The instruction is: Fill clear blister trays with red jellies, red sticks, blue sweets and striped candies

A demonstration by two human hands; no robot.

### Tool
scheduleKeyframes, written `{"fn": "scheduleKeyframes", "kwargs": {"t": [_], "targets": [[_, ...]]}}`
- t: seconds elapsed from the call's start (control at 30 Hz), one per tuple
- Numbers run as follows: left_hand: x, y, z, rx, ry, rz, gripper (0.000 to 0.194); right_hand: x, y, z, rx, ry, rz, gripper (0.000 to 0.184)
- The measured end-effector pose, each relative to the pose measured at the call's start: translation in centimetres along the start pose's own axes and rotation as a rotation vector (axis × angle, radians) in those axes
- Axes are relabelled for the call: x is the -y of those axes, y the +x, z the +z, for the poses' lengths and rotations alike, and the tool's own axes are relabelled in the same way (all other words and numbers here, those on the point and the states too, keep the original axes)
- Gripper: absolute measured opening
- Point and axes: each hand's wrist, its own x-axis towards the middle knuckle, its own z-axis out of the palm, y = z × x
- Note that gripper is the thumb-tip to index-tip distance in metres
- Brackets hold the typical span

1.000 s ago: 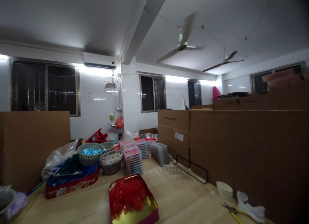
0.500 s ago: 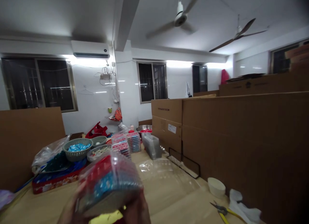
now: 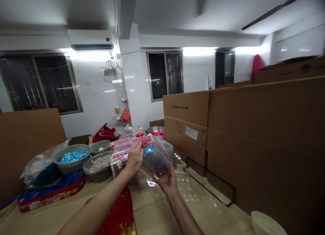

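Both hands hold a stack of clear plastic blister packs (image 3: 156,160) with red tops and blue contents, tilted above the table. My left hand (image 3: 135,158) presses against its left side, fingers closed along the edge. Under the lower right corner, my right hand (image 3: 167,181) supports the stack, thumb up its side. Just left of and behind it stand more stacked packs (image 3: 120,158) of the same look, partly hidden by my left hand. A red sheet or bag (image 3: 118,211) lies on the table below my left forearm.
To the left are a basket of blue packets (image 3: 72,165), a bowl of small pale pieces (image 3: 98,174) and a red tin tray (image 3: 50,194). Tall cardboard boxes (image 3: 254,143) wall the right side. A black wire frame (image 3: 210,186) and a pale bowl (image 3: 266,225) stand before them.
Both hands have carried the pack stack forward and to the right, up beside the other stacks. The view has shifted, so the red sheet shows and the pliers are out of view.
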Motion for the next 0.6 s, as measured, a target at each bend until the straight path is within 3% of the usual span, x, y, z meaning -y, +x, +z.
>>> {"fn": "scheduleKeyframes", "kwargs": {"t": [0.13,0.23,0.43,0.6], "targets": [[2.5,2.2,3.3,-0.004,0.160,0.021,0.045,-0.5,4.7,-0.4,0.014,-0.005,0.045,0.039],[4.4,3.6,4.5,0.013,0.203,0.002,0.043,-1.1,7.1,-0.8,0.018,-0.020,0.022,0.043],[6.7,3.2,4.5,-0.024,0.129,-0.035,0.043,-2.6,8.1,-1.4,0.092,-0.055,-0.049,0.047],[5.8,2.5,4.4,-0.053,0.326,-0.057,0.052,-3.9,8.4,-1.1,0.114,-0.035,0.009,0.054]]}}
